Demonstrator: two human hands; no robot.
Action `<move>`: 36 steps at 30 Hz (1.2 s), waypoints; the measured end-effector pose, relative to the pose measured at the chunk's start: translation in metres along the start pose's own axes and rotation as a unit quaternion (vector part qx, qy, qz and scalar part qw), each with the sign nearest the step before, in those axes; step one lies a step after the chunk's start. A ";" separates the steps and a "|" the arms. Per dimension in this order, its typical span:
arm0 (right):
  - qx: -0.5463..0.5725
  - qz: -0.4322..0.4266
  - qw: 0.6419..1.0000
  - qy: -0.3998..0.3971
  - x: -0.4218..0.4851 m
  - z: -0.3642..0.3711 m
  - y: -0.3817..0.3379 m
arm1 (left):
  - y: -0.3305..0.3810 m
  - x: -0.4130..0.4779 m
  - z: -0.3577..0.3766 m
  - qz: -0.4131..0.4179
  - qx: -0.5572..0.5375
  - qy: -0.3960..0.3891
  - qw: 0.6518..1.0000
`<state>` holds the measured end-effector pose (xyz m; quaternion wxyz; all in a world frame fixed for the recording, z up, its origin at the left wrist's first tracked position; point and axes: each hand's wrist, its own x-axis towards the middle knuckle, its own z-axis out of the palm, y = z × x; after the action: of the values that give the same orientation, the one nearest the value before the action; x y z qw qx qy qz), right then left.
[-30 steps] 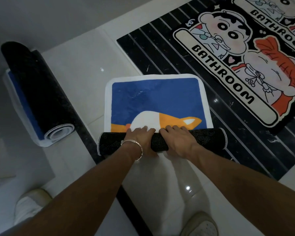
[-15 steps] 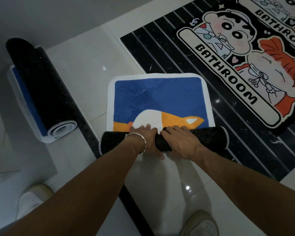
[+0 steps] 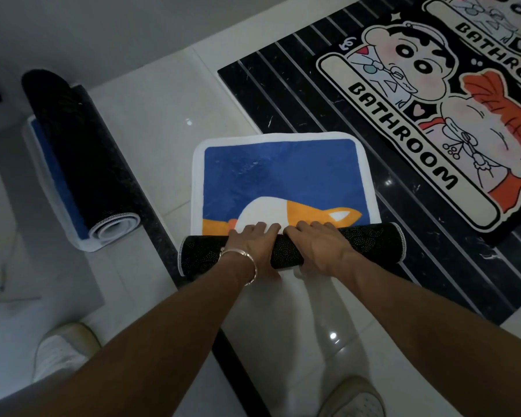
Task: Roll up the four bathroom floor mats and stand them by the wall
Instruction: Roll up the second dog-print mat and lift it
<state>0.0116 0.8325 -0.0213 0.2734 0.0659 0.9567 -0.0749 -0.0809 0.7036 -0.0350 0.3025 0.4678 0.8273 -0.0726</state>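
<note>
We see our left hand (image 3: 251, 245) and right hand (image 3: 317, 245) side by side, both gripping the half-rolled blue mat (image 3: 283, 176).

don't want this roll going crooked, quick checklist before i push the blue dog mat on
1. Both hands on roll: ok, the left hand and right hand grip the black dotted backing of the blue fabric mat with the orange-and-white dog, near mid-width.
2. Roll ends level: ok, the white-stitched ends look even.
3. Flat part ahead: ok, smooth, nothing on it.
4. Roll tightness: cannot tell.
5. Finished black-backed rolled mat stood up: not ok, lies on the white tile floor.
6. Black cartoon BATHROOM mat and its twin rolled: not ok, both flat.
</note>
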 end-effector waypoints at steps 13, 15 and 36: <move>-0.024 0.048 0.996 0.068 -0.012 0.018 -0.001 | -0.002 0.001 -0.005 0.011 0.001 0.017 1.000; 0.019 0.042 0.998 0.031 -0.004 0.008 0.004 | -0.001 -0.002 0.000 0.012 0.033 0.056 0.998; 0.086 0.046 0.994 -0.055 0.001 -0.010 0.005 | 0.008 -0.004 -0.006 -0.006 0.019 0.022 1.000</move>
<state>0.0066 0.8389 -0.0144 0.3218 0.1292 0.9263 -0.1477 -0.0758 0.7071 -0.0263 0.2750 0.4701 0.8349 -0.0795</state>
